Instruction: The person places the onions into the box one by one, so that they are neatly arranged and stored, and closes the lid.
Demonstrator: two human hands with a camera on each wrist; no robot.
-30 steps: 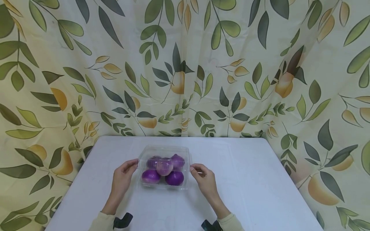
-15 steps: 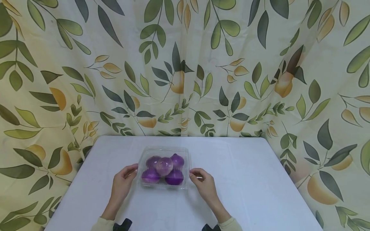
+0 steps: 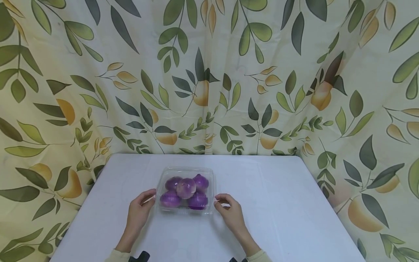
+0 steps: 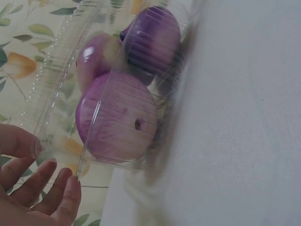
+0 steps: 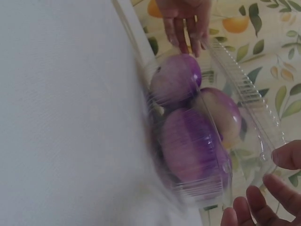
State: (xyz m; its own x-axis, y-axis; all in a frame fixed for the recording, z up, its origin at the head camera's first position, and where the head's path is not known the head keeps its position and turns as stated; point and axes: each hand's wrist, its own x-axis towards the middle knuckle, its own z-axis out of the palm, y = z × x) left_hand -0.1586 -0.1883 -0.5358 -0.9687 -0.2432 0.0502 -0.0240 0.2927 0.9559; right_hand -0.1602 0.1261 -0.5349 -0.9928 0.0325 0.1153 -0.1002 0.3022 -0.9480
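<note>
A clear plastic clamshell box (image 3: 183, 211) stands on the table, holding several purple onions (image 3: 186, 188), one resting on top of the others. Its see-through lid (image 3: 188, 171) lies over them. At the box's left side, my left hand (image 3: 139, 213) pinches the lid's edge between thumb and fingertips. My right hand (image 3: 232, 214) does the same at the right side. Close up in the left wrist view, the left thumb (image 4: 33, 147) is at the lid's corner, with the other fingertips along its side. In the right wrist view the right thumb (image 5: 288, 155) touches the opposite corner.
A white cloth-covered table (image 3: 278, 203) spreads around the box. Behind it hangs a curtain (image 3: 229, 91) printed with leaves and fruit. Dark wrist straps (image 3: 142, 256) and light sleeves (image 3: 118, 255) show at the bottom edge of the head view.
Both hands have moved down and slightly toward the person along the box's sides. The lid has come down lower over the onions, while the box stays put.
</note>
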